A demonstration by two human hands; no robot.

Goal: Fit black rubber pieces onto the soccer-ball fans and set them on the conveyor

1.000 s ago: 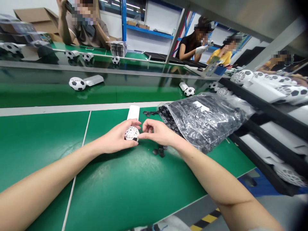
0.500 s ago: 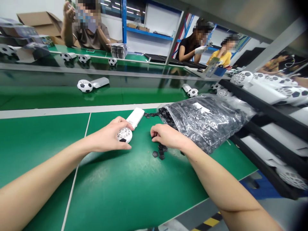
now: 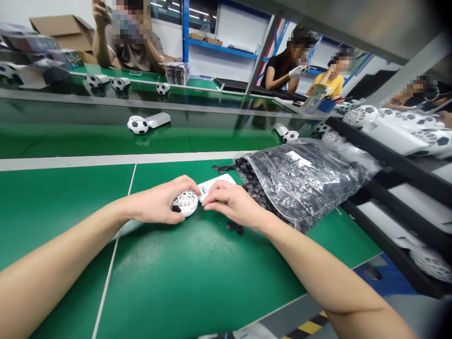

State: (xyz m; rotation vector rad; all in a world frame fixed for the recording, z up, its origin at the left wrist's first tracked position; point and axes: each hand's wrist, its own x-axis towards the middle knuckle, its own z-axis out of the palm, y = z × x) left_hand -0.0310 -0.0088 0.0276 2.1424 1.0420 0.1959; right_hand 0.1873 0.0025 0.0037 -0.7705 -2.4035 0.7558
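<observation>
A white device with a football-shaped head [image 3: 188,201] and a flat white handle [image 3: 226,179] lies on the green bench. My left hand [image 3: 158,202] wraps the head from the left, thumb in front and fingers behind. Open white lattice covers much of the head, and a black patch shows near my thumb. My right hand [image 3: 235,203] is pinched beside the head, over the near edge of the handle; whatever sits between its fingertips is hidden. Loose black pentagon pieces [image 3: 235,228] lie under the right wrist, and others [image 3: 222,168] behind the handle.
A clear plastic bag [image 3: 303,181] of black pieces lies open-mouthed at right. Beside it a dark rack [image 3: 384,165] holds white football-shaped parts. Across the back runs a glossy green belt [image 3: 88,141] carrying finished-looking devices [image 3: 137,125]. Several co-workers sit beyond it.
My right hand has moved left from the loose black pieces to the device's head. The device has turned, its handle now pointing more to the right. Devices on the belt appear shifted right.
</observation>
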